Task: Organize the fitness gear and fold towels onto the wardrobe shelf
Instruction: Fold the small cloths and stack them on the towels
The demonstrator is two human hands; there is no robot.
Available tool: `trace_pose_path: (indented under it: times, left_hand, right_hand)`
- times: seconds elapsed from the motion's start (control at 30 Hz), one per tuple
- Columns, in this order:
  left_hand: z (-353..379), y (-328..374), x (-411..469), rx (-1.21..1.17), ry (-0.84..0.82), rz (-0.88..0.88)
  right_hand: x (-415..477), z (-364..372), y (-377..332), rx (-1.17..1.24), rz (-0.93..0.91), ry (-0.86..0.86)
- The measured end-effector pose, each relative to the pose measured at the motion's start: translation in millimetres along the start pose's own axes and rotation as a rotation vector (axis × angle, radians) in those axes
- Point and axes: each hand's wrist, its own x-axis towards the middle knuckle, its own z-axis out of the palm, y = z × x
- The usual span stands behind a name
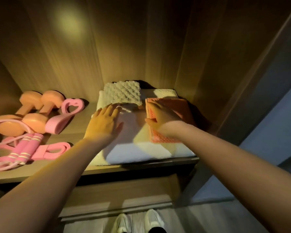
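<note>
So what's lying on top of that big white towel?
A nubbly cream towel at the back, a pink waffle cloth under the right hand, and the flat left hand. Beneath them, the big white towel is covered.

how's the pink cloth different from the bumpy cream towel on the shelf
The pink cloth is salmon with a fine grid weave; the cream towel is pale and nubbly. The pink cloth lies under the right hand; the cream towel lies further back, left of it. Both are folded on the white towel.
</note>
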Motion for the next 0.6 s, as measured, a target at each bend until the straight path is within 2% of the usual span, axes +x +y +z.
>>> trace_pose_path:
  times: [0.07, 0.13, 0.3, 0.43, 0.6]
  left_hand:
    - [5, -15, 17, 0.029, -0.066, -0.044]
    - [12, -27, 34, 0.044, -0.085, -0.046]
    - [17, -42, 70, 0.002, -0.219, 0.014]
    - [22, -50, 81, 0.152, -0.298, 0.051]
    - [23, -54, 91, 0.128, -0.268, 0.006]
  right_hand:
    - [25, -1, -11, -0.015, -0.112, 0.141]
    - [50, 1, -16, -0.119, -0.185, 0.188]
    - [90, 3, -29, -0.361, -0.256, 0.120]
    - [100, 3, -35, -0.360, -0.248, 0.051]
    - [111, 3, -38, -0.360, -0.223, 0.166]
